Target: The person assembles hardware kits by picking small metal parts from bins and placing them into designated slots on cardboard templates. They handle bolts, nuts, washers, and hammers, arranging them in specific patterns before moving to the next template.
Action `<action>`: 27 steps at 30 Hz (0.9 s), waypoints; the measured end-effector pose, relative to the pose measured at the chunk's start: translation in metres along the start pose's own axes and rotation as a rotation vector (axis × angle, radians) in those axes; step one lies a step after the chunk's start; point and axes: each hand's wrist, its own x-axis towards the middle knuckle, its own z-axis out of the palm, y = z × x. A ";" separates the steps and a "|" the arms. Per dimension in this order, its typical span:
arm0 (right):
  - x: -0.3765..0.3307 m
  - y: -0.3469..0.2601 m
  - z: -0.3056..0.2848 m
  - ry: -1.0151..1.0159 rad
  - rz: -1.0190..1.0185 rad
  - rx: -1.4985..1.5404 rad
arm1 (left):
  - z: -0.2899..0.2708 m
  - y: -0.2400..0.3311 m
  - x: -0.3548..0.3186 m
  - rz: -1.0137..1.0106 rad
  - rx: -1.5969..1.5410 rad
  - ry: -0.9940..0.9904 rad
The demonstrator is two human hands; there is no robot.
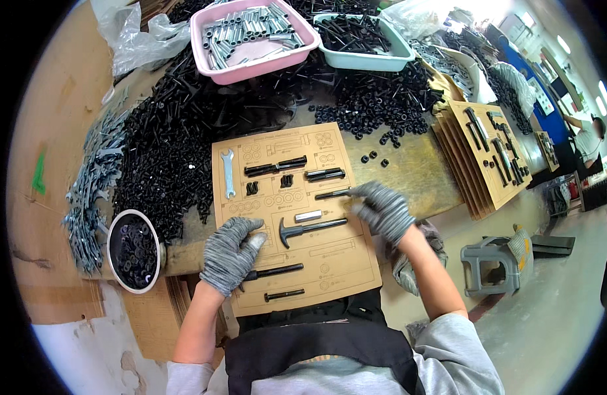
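Note:
A brown cardboard sheet (297, 257) with printed part outlines lies in front of me. My right hand (386, 210), in a grey knitted glove, has its fingertips closed at the right end of a short black bolt (331, 194). My left hand (232, 255), gloved alike, hovers over the sheet's left side with fingers apart, partly covering the left end of a long black bolt (277, 270). On the sheet also lie a silver wrench (229, 174), a silver hex sleeve (308, 216), a black T-shaped piece (313, 228), a smaller bolt (284, 295) and paired black bolts (275, 166).
Heaps of black bolts (165, 151) and black nuts (382, 105) cover the bench. A pink tub (250, 71) holds silver sleeves; a pale blue tub (369, 61) holds black bolts. Left are wrenches (92, 204) and a bowl of washers (111, 243). Right stand stacked cardboard sheets (458, 171) and a grey stool (491, 263).

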 end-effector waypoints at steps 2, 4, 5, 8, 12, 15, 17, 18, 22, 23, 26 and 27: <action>0.010 0.020 -0.013 0.132 0.245 0.138 | -0.004 0.002 0.010 -0.022 -0.016 0.012; 0.021 0.040 -0.023 0.210 0.077 -0.106 | -0.013 -0.002 0.017 0.016 -0.040 0.092; 0.021 0.045 -0.024 0.263 0.141 -0.031 | -0.025 -0.011 0.019 0.059 -0.042 0.156; 0.010 0.081 -0.013 0.365 0.182 -0.076 | -0.087 -0.052 0.008 0.063 0.214 0.482; -0.005 0.113 0.002 0.401 0.203 0.060 | -0.178 -0.115 -0.042 -0.356 0.618 0.446; -0.007 0.141 0.001 0.410 0.315 0.096 | -0.200 -0.135 -0.069 -0.468 0.580 0.140; -0.005 0.156 0.008 0.409 0.310 0.139 | -0.189 -0.138 -0.076 -0.348 0.632 0.138; -0.003 0.157 0.006 0.410 0.310 0.131 | -0.178 -0.144 -0.074 -0.257 0.662 0.165; 0.000 0.152 0.003 0.384 0.285 0.084 | -0.169 -0.149 -0.060 -0.331 0.553 0.103; 0.001 0.148 0.002 0.376 0.281 0.067 | -0.170 -0.146 -0.056 -0.367 0.537 0.111; 0.001 0.148 0.003 0.382 0.266 0.045 | -0.177 -0.164 -0.058 -0.353 0.364 0.209; 0.000 0.148 0.004 0.390 0.262 0.043 | -0.181 -0.172 -0.060 -0.269 0.352 0.271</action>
